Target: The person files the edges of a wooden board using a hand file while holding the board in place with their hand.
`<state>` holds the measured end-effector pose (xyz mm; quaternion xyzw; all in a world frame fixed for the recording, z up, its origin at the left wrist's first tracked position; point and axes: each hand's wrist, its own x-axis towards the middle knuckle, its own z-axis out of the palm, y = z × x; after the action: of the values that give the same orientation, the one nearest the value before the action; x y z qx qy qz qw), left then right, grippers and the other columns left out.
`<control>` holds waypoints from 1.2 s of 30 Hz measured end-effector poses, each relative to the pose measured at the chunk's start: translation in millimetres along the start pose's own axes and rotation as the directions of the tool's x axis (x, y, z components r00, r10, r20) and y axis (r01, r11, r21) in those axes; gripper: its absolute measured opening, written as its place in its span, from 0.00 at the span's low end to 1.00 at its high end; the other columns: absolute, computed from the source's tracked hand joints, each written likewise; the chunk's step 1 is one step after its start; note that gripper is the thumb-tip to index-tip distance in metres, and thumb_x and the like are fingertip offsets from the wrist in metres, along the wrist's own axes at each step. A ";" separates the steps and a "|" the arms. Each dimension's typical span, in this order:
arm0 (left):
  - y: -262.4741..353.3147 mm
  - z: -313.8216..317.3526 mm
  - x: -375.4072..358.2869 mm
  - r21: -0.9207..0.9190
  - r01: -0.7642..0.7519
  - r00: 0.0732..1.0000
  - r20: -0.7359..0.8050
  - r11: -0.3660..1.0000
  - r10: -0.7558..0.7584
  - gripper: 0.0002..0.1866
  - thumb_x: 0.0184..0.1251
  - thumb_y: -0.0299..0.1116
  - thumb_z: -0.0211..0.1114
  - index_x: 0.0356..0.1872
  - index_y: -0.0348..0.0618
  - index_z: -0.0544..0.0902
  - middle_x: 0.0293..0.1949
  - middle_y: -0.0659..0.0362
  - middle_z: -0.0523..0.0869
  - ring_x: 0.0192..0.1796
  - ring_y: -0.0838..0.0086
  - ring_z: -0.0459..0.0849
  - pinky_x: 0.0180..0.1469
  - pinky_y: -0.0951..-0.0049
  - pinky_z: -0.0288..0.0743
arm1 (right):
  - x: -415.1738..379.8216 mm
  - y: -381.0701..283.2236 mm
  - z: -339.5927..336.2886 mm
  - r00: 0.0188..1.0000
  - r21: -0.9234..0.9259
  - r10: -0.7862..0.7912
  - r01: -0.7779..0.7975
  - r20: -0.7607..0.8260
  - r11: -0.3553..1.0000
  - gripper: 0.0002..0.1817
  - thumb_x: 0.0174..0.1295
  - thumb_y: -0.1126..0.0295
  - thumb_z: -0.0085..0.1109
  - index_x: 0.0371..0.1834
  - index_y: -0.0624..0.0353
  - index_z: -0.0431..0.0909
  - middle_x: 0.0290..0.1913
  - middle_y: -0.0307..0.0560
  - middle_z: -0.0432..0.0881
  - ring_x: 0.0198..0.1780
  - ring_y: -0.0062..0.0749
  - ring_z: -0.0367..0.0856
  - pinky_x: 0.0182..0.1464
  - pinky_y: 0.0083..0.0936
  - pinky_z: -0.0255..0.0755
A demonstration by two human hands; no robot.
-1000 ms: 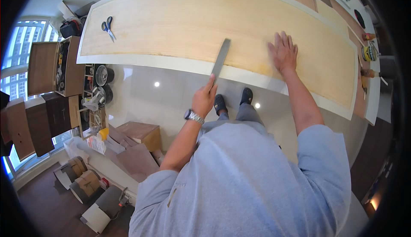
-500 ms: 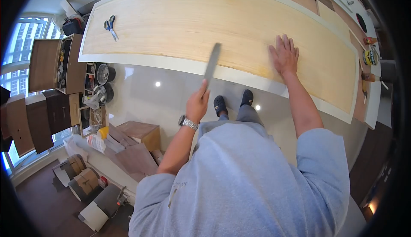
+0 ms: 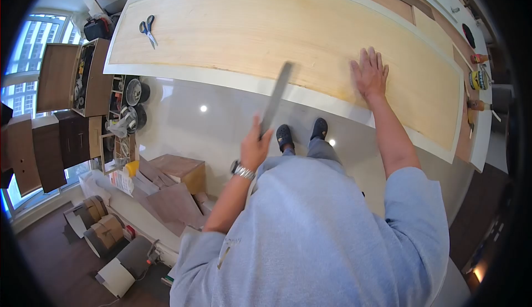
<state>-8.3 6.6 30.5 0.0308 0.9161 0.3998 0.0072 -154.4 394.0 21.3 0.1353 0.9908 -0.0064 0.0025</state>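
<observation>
A long flat metal tool, file-like and slightly blurred (image 3: pixel 277 96), is gripped at its lower end by my left hand (image 3: pixel 255 147), with a watch on that wrist. Its far part reaches over the near white border of a long wooden panel (image 3: pixel 238 24). On the right part of the panel, my right hand (image 3: pixel 370 77) lies flat with its fingers spread and holds nothing. Scissors with dark handles (image 3: pixel 148 31) rest on the panel at the far left.
A yellow-labelled can (image 3: pixel 477 80) and glue-like bottles (image 3: pixel 480 105) stand beyond the panel's right end. Buckets (image 3: pixel 136 92) and an open wooden box (image 3: pixel 88 79) are at the left. Wood offcuts (image 3: pixel 176 204) lie at the lower left.
My left hand has drawn back toward my body with the metal tool, which now reaches less far over the panel. My right hand stays flat on the panel. The view has shifted slightly.
</observation>
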 end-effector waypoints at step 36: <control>-36.5 -26.5 -69.1 -0.089 0.156 0.985 0.095 0.984 -0.147 0.33 0.73 0.40 0.68 0.77 0.48 0.69 0.19 0.53 0.79 0.19 0.70 0.74 0.27 0.66 0.72 | -34.9 2.9 21.6 0.987 0.202 0.067 -0.036 -0.148 0.979 0.33 0.71 0.42 0.52 0.71 0.51 0.74 0.78 0.53 0.65 0.80 0.48 0.57 0.77 0.60 0.51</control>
<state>57.8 -41.9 21.0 -0.0217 0.8943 0.4399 0.0795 -119.9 387.2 -0.1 0.1606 0.9786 -0.0948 -0.0872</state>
